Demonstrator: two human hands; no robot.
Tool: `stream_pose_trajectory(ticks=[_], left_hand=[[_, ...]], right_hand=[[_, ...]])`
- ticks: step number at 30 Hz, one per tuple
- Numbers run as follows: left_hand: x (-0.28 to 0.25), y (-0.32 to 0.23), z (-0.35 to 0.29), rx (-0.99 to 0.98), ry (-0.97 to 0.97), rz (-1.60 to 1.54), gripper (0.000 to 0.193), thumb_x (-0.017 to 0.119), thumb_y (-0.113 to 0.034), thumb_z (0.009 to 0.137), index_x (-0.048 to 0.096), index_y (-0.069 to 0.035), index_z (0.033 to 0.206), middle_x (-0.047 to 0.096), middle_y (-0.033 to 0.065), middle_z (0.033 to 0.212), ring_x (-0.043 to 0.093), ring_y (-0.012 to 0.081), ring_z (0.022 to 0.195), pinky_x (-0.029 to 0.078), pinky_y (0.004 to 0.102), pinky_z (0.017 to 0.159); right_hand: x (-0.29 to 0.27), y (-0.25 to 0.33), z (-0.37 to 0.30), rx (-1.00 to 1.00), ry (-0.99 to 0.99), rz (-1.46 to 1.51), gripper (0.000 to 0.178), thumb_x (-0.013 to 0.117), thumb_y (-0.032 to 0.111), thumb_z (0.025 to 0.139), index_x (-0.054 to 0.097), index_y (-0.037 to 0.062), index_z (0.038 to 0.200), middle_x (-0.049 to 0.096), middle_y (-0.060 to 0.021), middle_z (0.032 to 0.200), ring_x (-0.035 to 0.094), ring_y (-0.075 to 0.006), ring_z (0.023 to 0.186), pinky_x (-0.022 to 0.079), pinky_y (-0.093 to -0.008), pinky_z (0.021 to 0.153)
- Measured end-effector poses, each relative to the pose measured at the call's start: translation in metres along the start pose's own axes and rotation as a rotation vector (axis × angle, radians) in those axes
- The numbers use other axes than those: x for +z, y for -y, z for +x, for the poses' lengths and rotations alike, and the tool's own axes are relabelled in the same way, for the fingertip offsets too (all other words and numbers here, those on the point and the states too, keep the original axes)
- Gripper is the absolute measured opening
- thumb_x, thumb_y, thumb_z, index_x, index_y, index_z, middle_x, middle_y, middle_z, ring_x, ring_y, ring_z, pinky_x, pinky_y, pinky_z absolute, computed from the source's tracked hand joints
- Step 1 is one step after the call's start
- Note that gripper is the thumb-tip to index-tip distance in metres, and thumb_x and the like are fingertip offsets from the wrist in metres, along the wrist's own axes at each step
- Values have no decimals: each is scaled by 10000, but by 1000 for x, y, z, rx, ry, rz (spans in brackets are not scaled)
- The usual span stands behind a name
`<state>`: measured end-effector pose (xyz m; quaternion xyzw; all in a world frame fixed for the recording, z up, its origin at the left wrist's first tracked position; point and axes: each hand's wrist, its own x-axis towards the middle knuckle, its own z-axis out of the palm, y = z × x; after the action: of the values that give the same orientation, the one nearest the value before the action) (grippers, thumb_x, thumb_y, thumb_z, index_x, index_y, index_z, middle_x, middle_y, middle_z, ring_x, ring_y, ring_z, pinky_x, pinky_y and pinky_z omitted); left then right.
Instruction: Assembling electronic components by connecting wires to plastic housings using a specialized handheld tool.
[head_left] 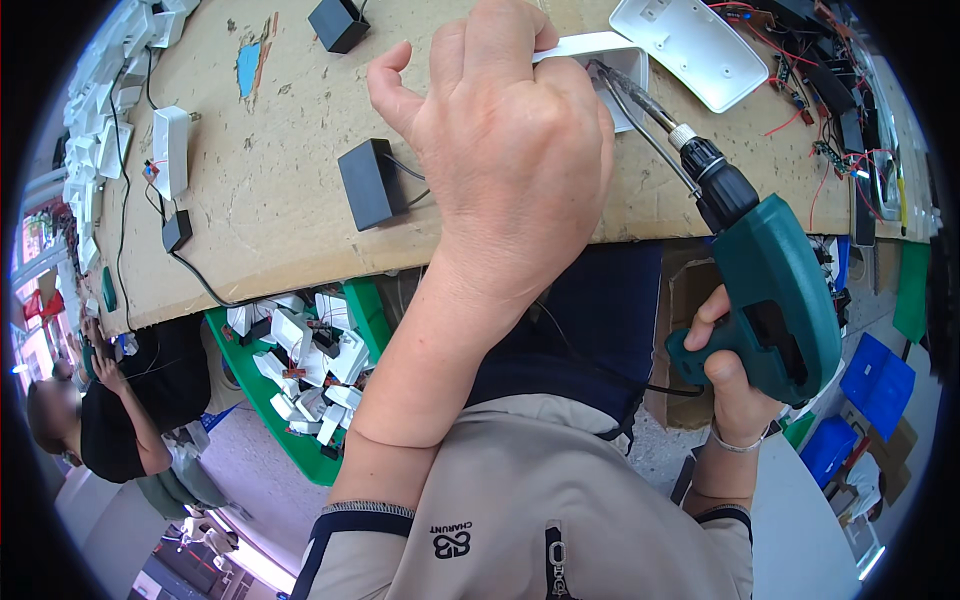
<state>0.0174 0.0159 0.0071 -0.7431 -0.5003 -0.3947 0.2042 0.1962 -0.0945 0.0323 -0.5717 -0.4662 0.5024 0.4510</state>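
Observation:
My left hand [515,160] is closed on a white plastic case [592,44] at the far edge of the cardboard-covered table. Its fingertips are partly hidden behind the hand. With my right hand [738,390] I grip the handle of a green soldering gun [780,265], its black nose angled up and left. The gun's metal tip and a thin feed tube reach into the open case, but the exact contact point is too small to tell. Touching or close beside the case lies a white cover [690,50], hollow side up.
Black boxes with cables [372,185] lie left of my hand. A white case with a small board [170,152] stands farther left. Red-wired circuit boards [800,95] crowd the right. Below the table, a green bin [262,405] holds white cases. A co-worker [110,420] sits at left.

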Motion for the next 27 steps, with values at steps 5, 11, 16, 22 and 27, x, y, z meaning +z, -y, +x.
stream_pose_trajectory(ticks=[5,11,16,22,27], left_hand=[[1,1,1,7,-30,-9,104,609,-122,660,590,-45,727,536,72,899,508,220,810,282,425,804],[2,2,2,14,-66,-22,99,607,-119,659,587,-42,719,534,76,896,507,224,809,286,421,799],[3,3,3,18,-96,-32,96,605,-116,658,584,-40,713,533,79,893,506,227,808,290,418,795],[4,2,3,23,-131,-47,92,603,-112,657,581,-36,705,531,82,890,506,231,807,295,415,791],[6,4,3,28,-155,-55,90,601,-109,656,578,-34,699,530,85,887,505,234,806,298,412,787]], right_hand=[[0,1,1,-63,32,-51,687,735,316,665,414,-46,1153,543,-131,905,548,-147,664,454,-242,564],[1,8,-1,-56,44,-65,407,727,200,689,560,5,1004,583,-53,849,536,-129,719,440,-257,644],[-2,0,-2,-73,37,-90,576,739,248,668,472,-12,1107,564,-115,933,549,-141,699,453,-251,617],[-3,-2,-4,-45,24,-90,762,749,298,649,371,-24,1227,526,-211,1088,564,-152,688,471,-241,610],[0,1,-6,-26,3,-60,776,747,319,647,366,-28,1228,525,-213,1090,567,-152,690,471,-236,615]])
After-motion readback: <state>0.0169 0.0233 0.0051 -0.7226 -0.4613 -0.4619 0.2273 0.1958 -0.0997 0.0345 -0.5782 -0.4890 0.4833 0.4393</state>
